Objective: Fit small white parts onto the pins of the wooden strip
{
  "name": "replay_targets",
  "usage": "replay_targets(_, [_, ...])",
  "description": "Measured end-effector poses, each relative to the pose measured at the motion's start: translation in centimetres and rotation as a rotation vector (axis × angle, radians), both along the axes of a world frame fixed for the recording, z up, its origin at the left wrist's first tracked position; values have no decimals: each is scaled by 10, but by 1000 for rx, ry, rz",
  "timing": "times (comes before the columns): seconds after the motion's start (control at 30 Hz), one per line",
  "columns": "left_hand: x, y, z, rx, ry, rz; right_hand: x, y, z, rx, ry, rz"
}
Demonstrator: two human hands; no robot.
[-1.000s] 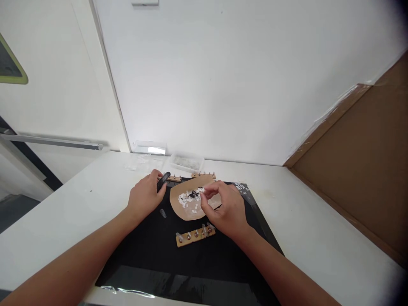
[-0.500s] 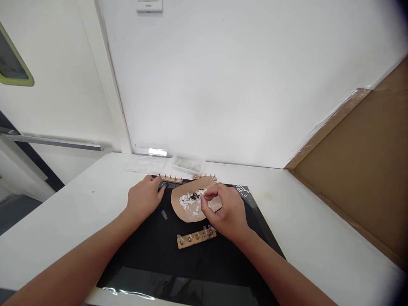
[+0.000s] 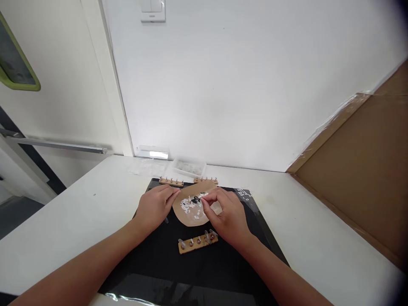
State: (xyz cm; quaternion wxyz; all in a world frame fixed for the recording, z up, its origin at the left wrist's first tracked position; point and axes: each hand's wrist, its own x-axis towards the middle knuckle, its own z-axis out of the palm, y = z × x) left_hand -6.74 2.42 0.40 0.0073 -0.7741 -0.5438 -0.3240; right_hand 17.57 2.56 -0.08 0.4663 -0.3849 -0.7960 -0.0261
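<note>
My left hand (image 3: 157, 205) is closed in a pinch at the left edge of a brown paper sheet (image 3: 188, 219). Whatever its fingertips hold, if anything, is too small to make out. Over the right part of the same sheet, my right hand (image 3: 228, 212) also pinches, thumb against fingers, with its contents hidden. Small white flakes (image 3: 186, 207) and a dark patch (image 3: 195, 199) lie on the paper between the hands. Nearer to me is a wooden strip (image 3: 198, 244) with metal posts, several bearing clear nail tips (image 3: 182, 243).
A black mat (image 3: 204, 267) covers the middle of the white table (image 3: 79, 208). Two more wooden strips with posts (image 3: 171, 182) (image 3: 205, 180) stand at its far edge. Behind are a clear plastic box (image 3: 189, 166) and a plastic bag (image 3: 146, 167). Cardboard (image 3: 357, 170) borders the right.
My left hand has moved right, from the mat's far left corner to the paper's edge, and now partly covers the loose nail tip. My right hand stays nearly in place, still pinching.
</note>
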Motion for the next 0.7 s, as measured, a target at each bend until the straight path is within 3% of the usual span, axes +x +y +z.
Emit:
replay_targets(0.17, [6,-6,-5,3,-158,-154,-2,-3,0,2,15,10])
replay_targets(0.4, [15,-12,-5,-44,-218,-407,-6,-7,-1,2,3,47])
replay_targets(0.7, [21,-18,-3,-154,-383,-419,-6,-9,-1,-22,7,78])
